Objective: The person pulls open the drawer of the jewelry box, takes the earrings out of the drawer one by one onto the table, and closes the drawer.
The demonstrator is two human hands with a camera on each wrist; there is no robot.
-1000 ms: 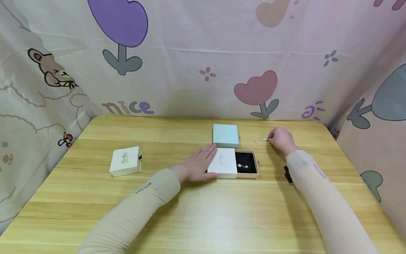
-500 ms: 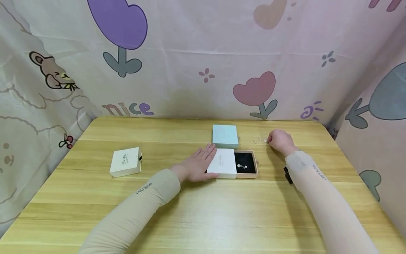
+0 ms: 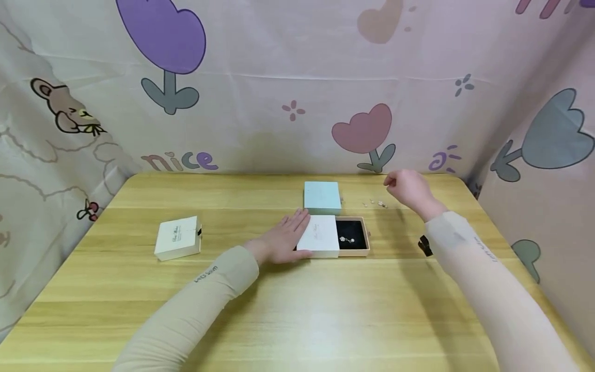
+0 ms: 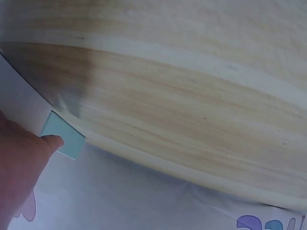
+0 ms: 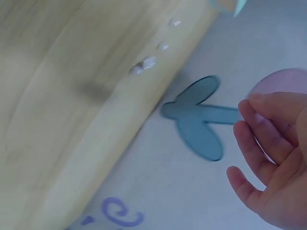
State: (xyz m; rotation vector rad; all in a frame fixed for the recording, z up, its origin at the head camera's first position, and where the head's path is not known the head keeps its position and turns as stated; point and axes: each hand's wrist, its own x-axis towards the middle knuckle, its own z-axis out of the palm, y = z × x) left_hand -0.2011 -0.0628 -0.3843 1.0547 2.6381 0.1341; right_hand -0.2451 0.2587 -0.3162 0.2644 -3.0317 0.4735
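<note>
My left hand (image 3: pixel 282 238) rests with fingers extended on the left side of a white box sleeve (image 3: pixel 321 235). From the sleeve's right side a pink-edged drawer (image 3: pixel 355 252) is pulled partway out. A small dangling silver earring (image 3: pixel 346 239) lies on its black lining. My right hand (image 3: pixel 411 190) is raised over the back right of the table, fingers loosely curled. In the right wrist view its thumb and index fingertips (image 5: pixel 257 96) come close together, and nothing shows between them. Left of and below that hand lie several tiny pieces of jewellery (image 3: pixel 382 204) on the wood.
A pale blue box (image 3: pixel 322 195) stands just behind the white one. Another white box (image 3: pixel 178 236) with a black tab sits at the left. A black object (image 3: pixel 425 245), perhaps a strap, shows beside the right sleeve. A patterned curtain (image 3: pixel 260 93) hangs behind the table.
My right hand has lifted up and back, away from the tiny jewellery pieces, which stay on the table. The left hand keeps its place on the sleeve. The head view has shifted slightly.
</note>
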